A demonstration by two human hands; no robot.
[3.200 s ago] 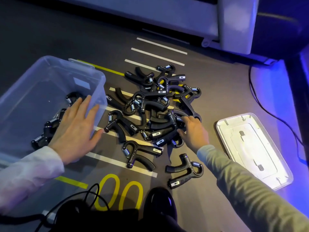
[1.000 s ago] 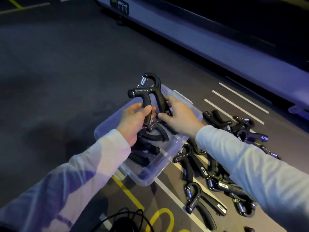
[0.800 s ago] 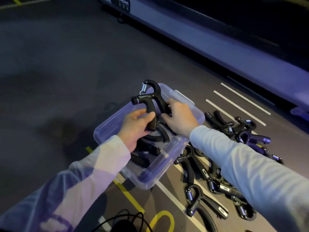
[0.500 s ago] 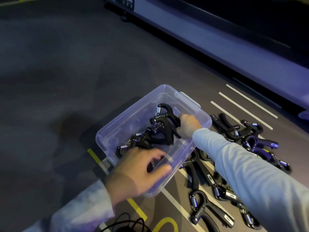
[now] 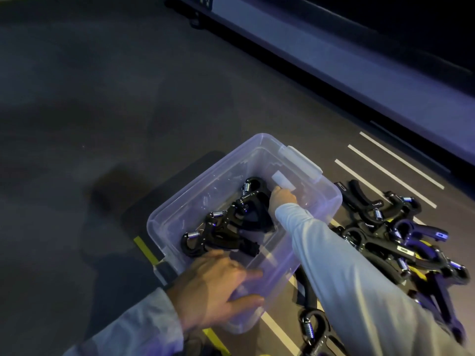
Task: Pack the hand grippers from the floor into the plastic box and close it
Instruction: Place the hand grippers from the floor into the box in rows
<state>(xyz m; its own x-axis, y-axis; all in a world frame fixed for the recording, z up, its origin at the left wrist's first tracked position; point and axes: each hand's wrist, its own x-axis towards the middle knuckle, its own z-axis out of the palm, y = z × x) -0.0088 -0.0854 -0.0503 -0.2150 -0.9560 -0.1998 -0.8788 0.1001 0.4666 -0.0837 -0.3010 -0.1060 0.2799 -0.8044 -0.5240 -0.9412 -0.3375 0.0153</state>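
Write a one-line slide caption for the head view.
Right hand reaches into the clear plastic box among packed hand grippers; left hand steadies its near corner.

Clear plastic box (image 5: 259, 160), lidless, stood on the dark floor with a latch flap at its far rim. Held a row of black hand grippers in the box (image 5: 226, 227), silver springs pointing left, packed side by side. Heap of loose hand grippers (image 5: 401, 242) lay tangled on the floor just right of the box, black with curved handles and steel springs; one more (image 5: 312, 330) lay near the box's near corner.
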